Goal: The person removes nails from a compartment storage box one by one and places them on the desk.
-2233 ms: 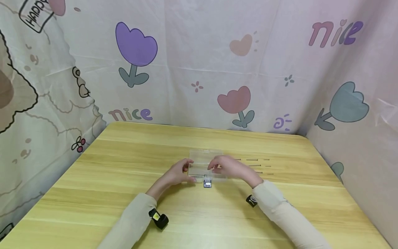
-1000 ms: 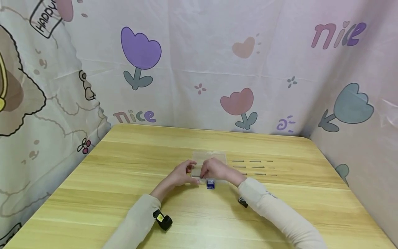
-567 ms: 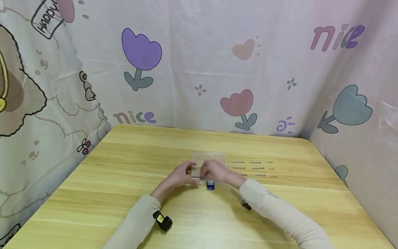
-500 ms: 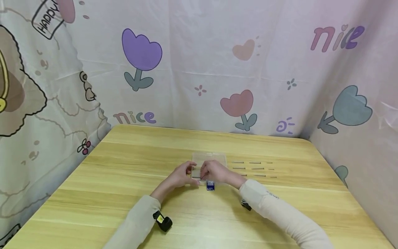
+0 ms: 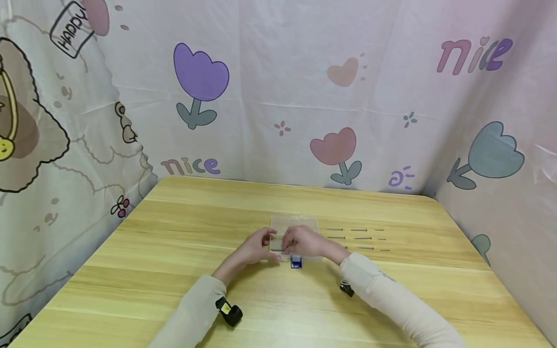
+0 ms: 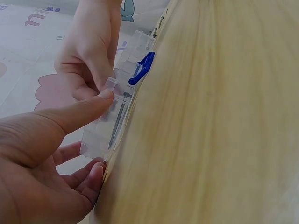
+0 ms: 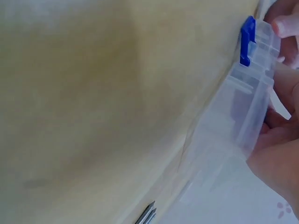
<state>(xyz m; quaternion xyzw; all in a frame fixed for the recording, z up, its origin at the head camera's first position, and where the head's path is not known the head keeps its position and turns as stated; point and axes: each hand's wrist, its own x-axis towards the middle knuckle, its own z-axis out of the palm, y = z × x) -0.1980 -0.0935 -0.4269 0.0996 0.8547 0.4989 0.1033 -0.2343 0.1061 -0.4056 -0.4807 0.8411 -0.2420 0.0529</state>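
Note:
A clear plastic compartment box (image 5: 275,241) with a blue latch (image 5: 296,262) stands on the table, its lid raised at the back. My left hand (image 5: 252,247) holds the box's left end, thumb along the front wall and fingers around the far side. Long metal nails lie inside; one nail (image 6: 117,123) shows through the front wall in the left wrist view. My right hand (image 5: 303,240) reaches into the box from the right, fingers curled and fingertips down beside a nail end. Whether those fingertips pinch a nail is hidden.
Right of the box, several nails (image 5: 362,238) lie in rows on the wooden table (image 5: 304,309), the shortest on the far right. A printed cloth (image 5: 270,72) hangs behind and along the sides. Each wrist carries a black camera (image 5: 229,312).
My right hand has lowered from above the box into its front left compartment, its fingers curling in. The left hand has kept its hold. The view has tilted slightly.

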